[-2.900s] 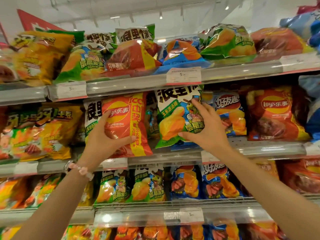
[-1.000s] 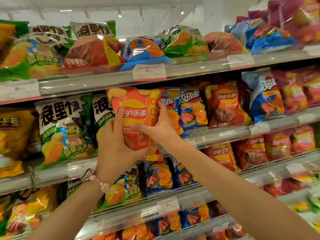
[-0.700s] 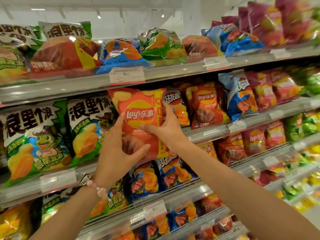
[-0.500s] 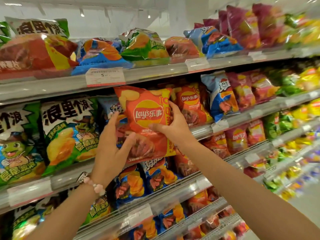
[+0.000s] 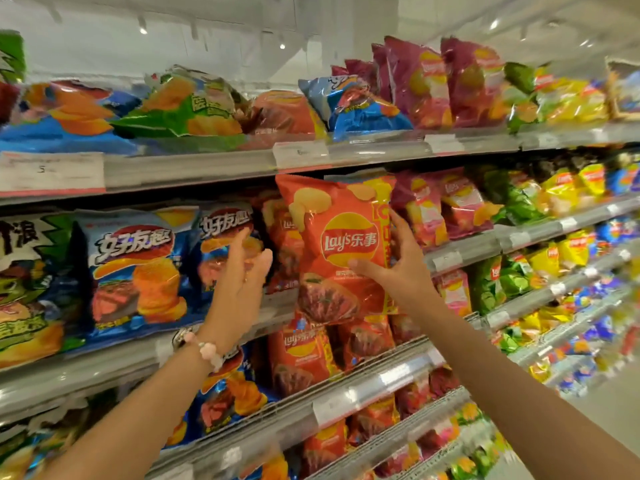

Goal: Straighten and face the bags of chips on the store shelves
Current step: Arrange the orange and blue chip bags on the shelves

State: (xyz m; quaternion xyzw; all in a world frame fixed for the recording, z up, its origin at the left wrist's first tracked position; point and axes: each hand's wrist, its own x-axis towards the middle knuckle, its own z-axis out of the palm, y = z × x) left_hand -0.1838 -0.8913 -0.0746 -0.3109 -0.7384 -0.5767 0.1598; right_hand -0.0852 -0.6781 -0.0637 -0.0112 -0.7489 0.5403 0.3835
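A red Lay's chip bag stands upright with its front facing me, in front of the middle shelf. My right hand grips its right edge, thumb across the front and fingers behind. My left hand is raised just left of the bag with fingers straight, apart from it and holding nothing. It hovers in front of blue chip bags on the same shelf. More red Lay's bags stand on the shelf below.
The top shelf carries lying blue, green and red bags and upright purple bags. Pink bags sit right of the held bag; green and yellow ones lie further right. White price tags line the shelf edges.
The red Lay's bag has been carried right along the middle shelf, past the green and blue bags. My left hand has let go of it and now hovers open beside it.
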